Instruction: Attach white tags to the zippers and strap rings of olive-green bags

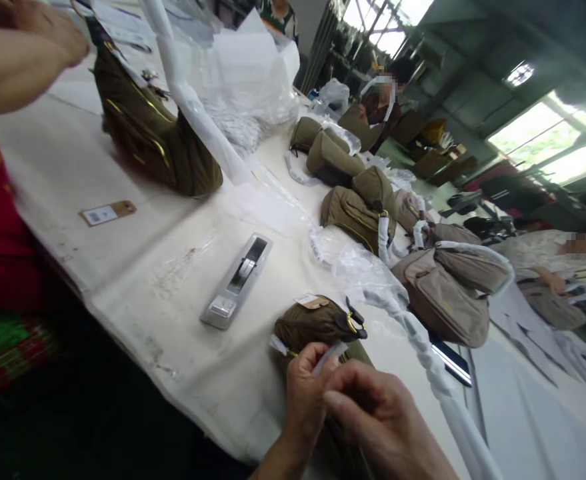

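Note:
Close in front of me lies an olive-brown handbag (pixel 313 323) with gold-coloured zips, a gold ring at its end and a paper tag (pixel 312 301) on top. My left hand (pixel 307 387) is closed in a pinch on a thin whitish strip (pixel 329 357) over the bag. Right beside it, my right hand (pixel 383 413) has its thumb and fingers pressed together. What they hold, if anything, is hidden. A strap wrapped in white (pixel 430 360) runs past my right hand. The bag's near part is covered by my hands.
A tape dispenser (pixel 237 281) and a brown tag (pixel 107 213) lie on the white table (pixel 137 293). Another olive bag (pixel 147 130) stands near a co-worker's arm (pixel 17 70). Several olive and taupe bags (pixel 445 290) and a phone (pixel 453 363) are to the right. Other people work beyond.

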Demonstrator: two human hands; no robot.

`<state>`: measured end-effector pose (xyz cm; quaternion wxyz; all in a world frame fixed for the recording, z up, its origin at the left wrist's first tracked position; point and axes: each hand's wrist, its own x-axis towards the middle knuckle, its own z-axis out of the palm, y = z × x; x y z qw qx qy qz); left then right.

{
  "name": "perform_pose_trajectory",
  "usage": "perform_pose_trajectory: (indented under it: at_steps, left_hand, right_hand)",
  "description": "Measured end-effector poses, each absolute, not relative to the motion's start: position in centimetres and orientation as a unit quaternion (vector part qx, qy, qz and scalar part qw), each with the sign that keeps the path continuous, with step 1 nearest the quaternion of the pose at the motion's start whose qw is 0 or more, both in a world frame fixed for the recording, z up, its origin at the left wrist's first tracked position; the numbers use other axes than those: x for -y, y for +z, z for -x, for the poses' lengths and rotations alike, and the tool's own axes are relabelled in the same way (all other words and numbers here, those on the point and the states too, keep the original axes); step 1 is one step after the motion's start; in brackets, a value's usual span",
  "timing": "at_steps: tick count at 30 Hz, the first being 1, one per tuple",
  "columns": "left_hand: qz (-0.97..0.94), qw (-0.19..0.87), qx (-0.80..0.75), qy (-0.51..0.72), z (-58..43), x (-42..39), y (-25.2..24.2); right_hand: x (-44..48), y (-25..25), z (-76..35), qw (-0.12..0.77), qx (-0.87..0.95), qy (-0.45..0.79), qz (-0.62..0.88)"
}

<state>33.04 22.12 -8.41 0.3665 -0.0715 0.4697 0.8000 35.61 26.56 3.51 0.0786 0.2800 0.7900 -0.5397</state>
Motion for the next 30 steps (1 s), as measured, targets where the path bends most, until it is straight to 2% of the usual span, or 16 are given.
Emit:
perform_pose_trajectory:
  at_steps: [3,6,21,30]
  left_hand:
    - [0.014,0.357,-0.489,0.796,-32.9,-21.5,-8.0]
    - [0.002,0.349,-0.514,0.783,-32.9,-21.4,-7.8]
    - [-0.048,0.338,-0.565,0.751,-32.8,-21.3,-7.7]
    - [-0.075,0.362,-0.535,0.76,-32.9,-20.7,-8.2]
  right_hand:
    - [-30.2,3.4,-37.0,0.073,-0.848,-0.438,-0.289]
    - [-31.1,2.8,-36.8,0.087,-0.869,-0.403,-0.274]
    - [-32.9,1.6,-35.3,0.099,-0.892,-0.364,-0.248]
    - [-33.5,1.0,-35.6,0.057,-0.869,-0.402,-0.284]
